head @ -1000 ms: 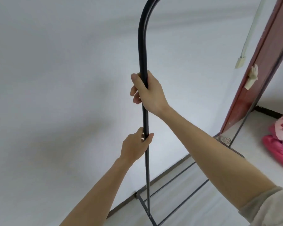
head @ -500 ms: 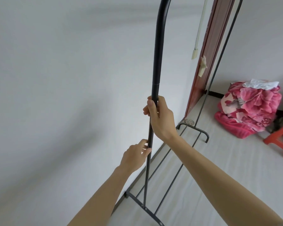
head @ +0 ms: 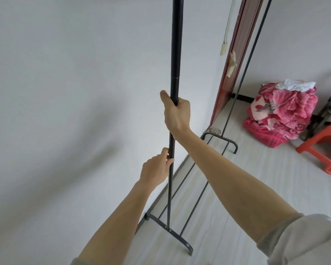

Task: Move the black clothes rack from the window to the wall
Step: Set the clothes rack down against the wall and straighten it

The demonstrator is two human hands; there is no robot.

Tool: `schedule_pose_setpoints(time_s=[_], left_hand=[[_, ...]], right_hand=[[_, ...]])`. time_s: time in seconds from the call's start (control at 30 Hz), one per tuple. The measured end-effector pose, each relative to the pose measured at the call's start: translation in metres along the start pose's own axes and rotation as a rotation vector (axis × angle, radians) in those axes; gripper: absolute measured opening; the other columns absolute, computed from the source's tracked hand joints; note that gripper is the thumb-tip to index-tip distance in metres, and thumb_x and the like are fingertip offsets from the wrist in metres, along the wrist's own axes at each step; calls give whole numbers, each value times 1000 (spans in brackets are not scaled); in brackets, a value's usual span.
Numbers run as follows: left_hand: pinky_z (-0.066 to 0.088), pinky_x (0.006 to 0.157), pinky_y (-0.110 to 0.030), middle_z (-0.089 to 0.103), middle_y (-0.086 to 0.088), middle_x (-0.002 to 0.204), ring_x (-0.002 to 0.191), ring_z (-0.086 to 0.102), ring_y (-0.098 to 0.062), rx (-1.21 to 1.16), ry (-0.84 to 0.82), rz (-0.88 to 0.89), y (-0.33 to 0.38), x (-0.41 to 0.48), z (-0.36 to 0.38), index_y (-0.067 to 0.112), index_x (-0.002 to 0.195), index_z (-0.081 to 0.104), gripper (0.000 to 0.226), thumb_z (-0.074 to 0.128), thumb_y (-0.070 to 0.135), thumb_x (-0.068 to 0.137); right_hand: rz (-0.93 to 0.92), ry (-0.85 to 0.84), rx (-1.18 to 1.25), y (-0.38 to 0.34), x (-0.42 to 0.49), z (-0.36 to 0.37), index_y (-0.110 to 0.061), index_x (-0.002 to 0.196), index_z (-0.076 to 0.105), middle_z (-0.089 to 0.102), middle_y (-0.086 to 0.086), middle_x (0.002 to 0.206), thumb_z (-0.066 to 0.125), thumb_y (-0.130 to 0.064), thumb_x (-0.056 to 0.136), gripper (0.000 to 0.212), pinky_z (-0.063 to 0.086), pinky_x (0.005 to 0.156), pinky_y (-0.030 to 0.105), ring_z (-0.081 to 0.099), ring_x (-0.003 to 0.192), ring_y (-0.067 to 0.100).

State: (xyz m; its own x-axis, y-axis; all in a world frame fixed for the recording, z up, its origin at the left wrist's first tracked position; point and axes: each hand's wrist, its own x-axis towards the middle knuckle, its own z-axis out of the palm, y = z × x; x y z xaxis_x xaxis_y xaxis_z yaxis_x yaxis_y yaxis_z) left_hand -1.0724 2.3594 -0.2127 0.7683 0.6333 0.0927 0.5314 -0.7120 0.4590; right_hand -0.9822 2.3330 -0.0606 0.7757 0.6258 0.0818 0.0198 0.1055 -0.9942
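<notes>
The black clothes rack (head: pixel 176 44) stands upright beside the white wall (head: pixel 65 92), its near foot bar resting on the floor by the skirting. My right hand (head: pixel 177 115) is wrapped around the near upright pole at mid height. Lower on the same pole, my left hand (head: pixel 157 169) grips it with fingers and thumb. Two thin bottom rails run along the wall to the far foot and the far upright pole by the door. The rack's top is out of view.
A dark red door frame (head: pixel 235 64) stands at the wall's far end. A pink floral blanket bundle (head: pixel 283 113) lies on the floor at the right, with an orange plastic stool (head: pixel 325 148) beside it. Pale floor (head: pixel 256 188) spreads to the rack's right.
The view has tilted down and turned right, showing the rack's feet on the floor and the blanket and stool. My right hand sits lower on the pole. Both hands still grip it.
</notes>
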Motion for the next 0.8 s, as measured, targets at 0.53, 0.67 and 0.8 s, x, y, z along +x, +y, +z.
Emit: schedule_pose_setpoints(time_s=[0.53,0.67,0.8], left_hand=[[52,65,-38,75,6,100,80,69,-30,158,37,27,-5,34,2,20,118,42,28,42,43,101],[50,64,-39,75,4,101,81,69,-31,157,15,34,15,46,8,18,118,43,28,43,41,101],[45,63,-37,73,2,101,83,67,-31,99,0,-13,37,64,16,17,115,43,26,45,38,100]], right_hand=[[7,-137,12,4,42,-7,-21,58,25,22,-2,49,66,-18,93,53,20,50,32,19,45,19],[23,-131,27,0,49,-29,-21,56,25,23,-6,44,65,-15,94,55,20,49,30,19,42,17],[36,-154,8,-5,62,-52,-21,55,25,23,-4,45,64,-15,96,56,20,52,33,19,42,17]])
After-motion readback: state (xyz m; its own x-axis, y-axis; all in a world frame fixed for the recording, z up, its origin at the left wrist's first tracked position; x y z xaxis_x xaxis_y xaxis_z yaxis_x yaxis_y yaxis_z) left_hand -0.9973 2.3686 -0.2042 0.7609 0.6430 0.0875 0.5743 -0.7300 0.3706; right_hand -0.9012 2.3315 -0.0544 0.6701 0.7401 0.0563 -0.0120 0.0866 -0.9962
